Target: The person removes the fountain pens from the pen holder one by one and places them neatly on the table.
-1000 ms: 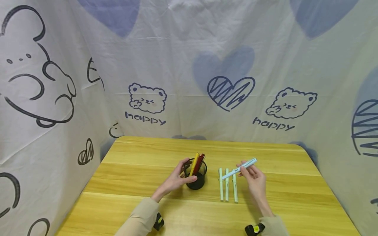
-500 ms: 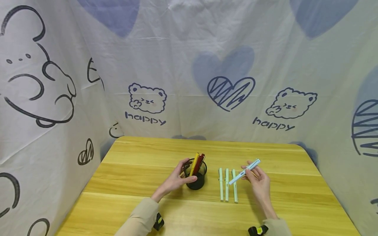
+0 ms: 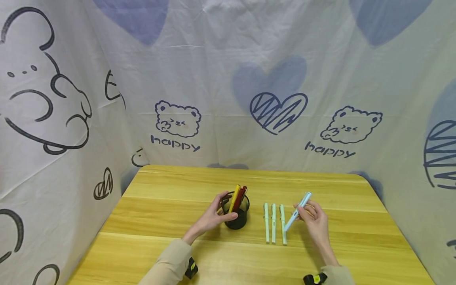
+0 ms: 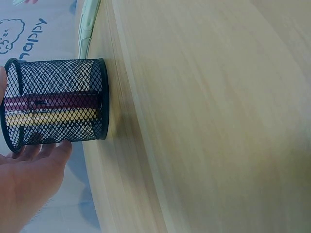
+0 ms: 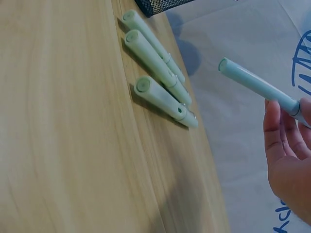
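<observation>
My left hand (image 3: pixel 210 217) holds a black mesh pen holder (image 3: pixel 236 221) by its side, thumb on the near side and fingers behind. The holder stands upright on the table with a yellow pen (image 3: pixel 234 200) and dark red pen (image 3: pixel 240 198) inside; whether more red ones overlap there I cannot tell. In the right wrist view, my right hand (image 5: pixel 291 155) pinches a light blue pen (image 5: pixel 252 83) in the air. From the head view, this tilted pen's lower end overlaps the rightmost of three pale green pens (image 3: pixel 273 229), which lie side by side on the table.
The wooden table (image 3: pixel 160 225) has rounded far corners. Behind it hangs a white cloth (image 3: pixel 221 79) with bear and heart drawings, which also covers both sides. Black straps with cameras (image 3: pixel 191 268) sit at both wrists.
My right hand has drawn a little to the right and nearer to me, and the light blue pen has turned steeper, off the left green pens. The left hand and holder stay put.
</observation>
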### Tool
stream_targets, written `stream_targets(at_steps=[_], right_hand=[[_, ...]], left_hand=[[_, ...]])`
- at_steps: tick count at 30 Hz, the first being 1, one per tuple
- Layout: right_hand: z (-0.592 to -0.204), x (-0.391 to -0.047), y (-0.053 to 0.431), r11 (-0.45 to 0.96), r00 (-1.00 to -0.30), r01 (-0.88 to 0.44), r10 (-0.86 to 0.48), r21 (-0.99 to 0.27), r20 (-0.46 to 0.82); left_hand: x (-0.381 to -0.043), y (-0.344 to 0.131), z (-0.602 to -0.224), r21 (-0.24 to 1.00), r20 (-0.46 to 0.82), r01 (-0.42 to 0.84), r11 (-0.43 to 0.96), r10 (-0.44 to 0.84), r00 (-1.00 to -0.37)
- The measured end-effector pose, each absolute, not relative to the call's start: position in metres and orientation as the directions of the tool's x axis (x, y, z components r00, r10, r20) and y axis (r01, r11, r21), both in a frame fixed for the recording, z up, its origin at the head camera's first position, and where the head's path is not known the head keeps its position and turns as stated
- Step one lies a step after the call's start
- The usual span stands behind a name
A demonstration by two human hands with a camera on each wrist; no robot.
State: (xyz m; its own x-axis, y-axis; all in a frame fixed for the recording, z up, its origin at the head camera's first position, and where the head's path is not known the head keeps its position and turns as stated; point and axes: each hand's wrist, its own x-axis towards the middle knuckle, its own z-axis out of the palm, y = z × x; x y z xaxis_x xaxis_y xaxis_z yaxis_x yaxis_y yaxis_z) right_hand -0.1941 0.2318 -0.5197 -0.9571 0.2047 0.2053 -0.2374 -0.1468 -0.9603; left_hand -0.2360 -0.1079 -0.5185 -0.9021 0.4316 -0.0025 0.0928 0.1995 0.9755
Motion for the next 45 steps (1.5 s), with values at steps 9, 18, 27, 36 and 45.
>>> stream_targets(at_steps=[9, 18, 27, 36, 45], right_hand=[[-0.522, -0.193, 0.239, -0.071, -0.961, -0.165, 0.236, -0.984, 0.144], [-0.525, -0.196, 0.244, -0.025, -0.965, -0.098, 0.246, -0.995, 0.089], [-0.529, -0.2, 0.249, 0.122, -0.974, -0.033, 0.22, -0.992, 0.059], [-0.532, -0.199, 0.252, 0.272, -0.984, 0.051, 0.178, -0.961, -0.002], [-0.536, -0.2, 0.251, 0.313, -0.984, 0.11, 0.166, -0.943, -0.06]], left_hand=[[-0.235, -0.108, -0.518, 0.977, -0.002, 0.091, 0.195, 0.43, -0.903], [-0.235, -0.108, -0.518, 0.975, -0.006, 0.092, 0.205, 0.434, -0.901], [-0.235, -0.108, -0.517, 0.974, -0.007, 0.09, 0.206, 0.426, -0.905], [-0.235, -0.108, -0.518, 0.974, -0.009, 0.088, 0.208, 0.426, -0.905], [-0.234, -0.108, -0.516, 0.975, -0.011, 0.086, 0.207, 0.425, -0.905]])
